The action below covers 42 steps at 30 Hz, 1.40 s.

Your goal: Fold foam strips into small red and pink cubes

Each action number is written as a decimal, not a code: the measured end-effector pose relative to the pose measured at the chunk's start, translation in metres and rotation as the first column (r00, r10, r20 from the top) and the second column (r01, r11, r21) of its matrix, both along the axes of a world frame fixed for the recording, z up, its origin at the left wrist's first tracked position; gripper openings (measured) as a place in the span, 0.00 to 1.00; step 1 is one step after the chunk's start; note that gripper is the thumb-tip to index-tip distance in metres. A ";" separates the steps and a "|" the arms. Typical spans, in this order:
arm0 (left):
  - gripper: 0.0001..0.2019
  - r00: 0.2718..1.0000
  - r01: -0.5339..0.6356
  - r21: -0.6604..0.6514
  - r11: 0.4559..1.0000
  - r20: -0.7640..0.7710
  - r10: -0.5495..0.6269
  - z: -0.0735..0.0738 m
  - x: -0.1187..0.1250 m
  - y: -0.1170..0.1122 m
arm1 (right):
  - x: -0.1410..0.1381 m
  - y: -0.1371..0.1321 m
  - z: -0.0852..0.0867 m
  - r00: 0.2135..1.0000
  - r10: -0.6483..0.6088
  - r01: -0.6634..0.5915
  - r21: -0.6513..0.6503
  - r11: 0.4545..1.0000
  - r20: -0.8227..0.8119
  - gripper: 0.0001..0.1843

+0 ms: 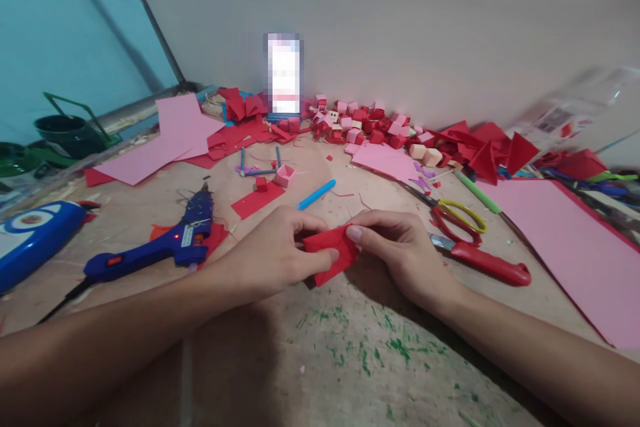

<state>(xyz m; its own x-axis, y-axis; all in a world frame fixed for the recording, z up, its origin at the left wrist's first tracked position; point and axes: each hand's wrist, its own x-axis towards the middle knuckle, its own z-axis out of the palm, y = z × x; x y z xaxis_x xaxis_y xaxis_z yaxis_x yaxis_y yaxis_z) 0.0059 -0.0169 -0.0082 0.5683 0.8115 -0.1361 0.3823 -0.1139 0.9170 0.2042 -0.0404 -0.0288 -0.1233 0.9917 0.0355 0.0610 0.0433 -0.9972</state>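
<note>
Bare forearms [150,320] reach over a green-flecked surface [310,373]; left hand [285,247] and right hand [405,250], both nearly closed, pinch a folded red paper [327,241] between them, with a blue glue gun [173,243] to its left and a red-handled tool [493,263] beside the right hand

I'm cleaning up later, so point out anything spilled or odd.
Green flecks scatter across the tabletop, nearer the camera than the red paper. They look odd against the brownish surface, perhaps smeared paint; I can't tell whether they're wet.
</note>
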 end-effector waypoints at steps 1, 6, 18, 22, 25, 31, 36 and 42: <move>0.09 1.000 -0.002 -0.006 1.000 0.000 0.002 0.000 0.000 0.000 | 0.000 0.000 0.000 1.000 -0.001 0.001 0.001 1.000 -0.005 0.08; 0.08 0.999 -0.032 0.001 0.999 0.012 0.032 -0.001 -0.001 0.000 | 0.001 0.001 -0.002 1.000 0.017 -0.018 -0.016 1.000 -0.020 0.09; 0.08 0.999 -0.030 0.036 0.999 0.033 0.028 -0.002 -0.001 0.001 | 0.000 0.001 0.001 1.000 0.021 -0.021 -0.017 1.000 0.017 0.09; 0.12 1.000 -0.020 0.043 0.999 -0.003 0.020 -0.002 0.000 0.000 | -0.001 0.000 0.001 1.000 0.005 -0.004 -0.019 1.000 0.029 0.10; 0.14 0.999 -0.020 0.040 0.999 -0.042 0.022 -0.001 0.000 0.000 | -0.001 0.000 0.001 1.000 0.002 -0.002 -0.009 1.000 0.030 0.09; 0.13 0.999 0.005 0.026 1.000 -0.053 -0.004 0.001 0.000 -0.001 | -0.001 0.001 0.001 1.000 -0.015 0.015 -0.012 1.000 0.003 0.09; 0.12 0.999 -0.005 0.009 1.000 -0.048 0.006 -0.001 -0.001 0.000 | -0.002 0.002 -0.001 1.000 -0.026 0.026 -0.008 1.000 -0.006 0.12; 0.10 0.997 -0.081 0.040 0.996 0.004 0.081 -0.002 -0.003 0.002 | 0.000 0.002 -0.003 0.999 0.041 -0.041 0.001 0.999 -0.005 0.17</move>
<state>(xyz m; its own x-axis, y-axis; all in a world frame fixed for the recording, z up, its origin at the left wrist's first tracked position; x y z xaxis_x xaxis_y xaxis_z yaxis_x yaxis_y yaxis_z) 0.0027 -0.0151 -0.0098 0.5005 0.8598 -0.1012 0.3894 -0.1192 0.9133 0.2040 -0.0383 -0.0315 -0.1637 0.9858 0.0371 0.0546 0.0466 -0.9974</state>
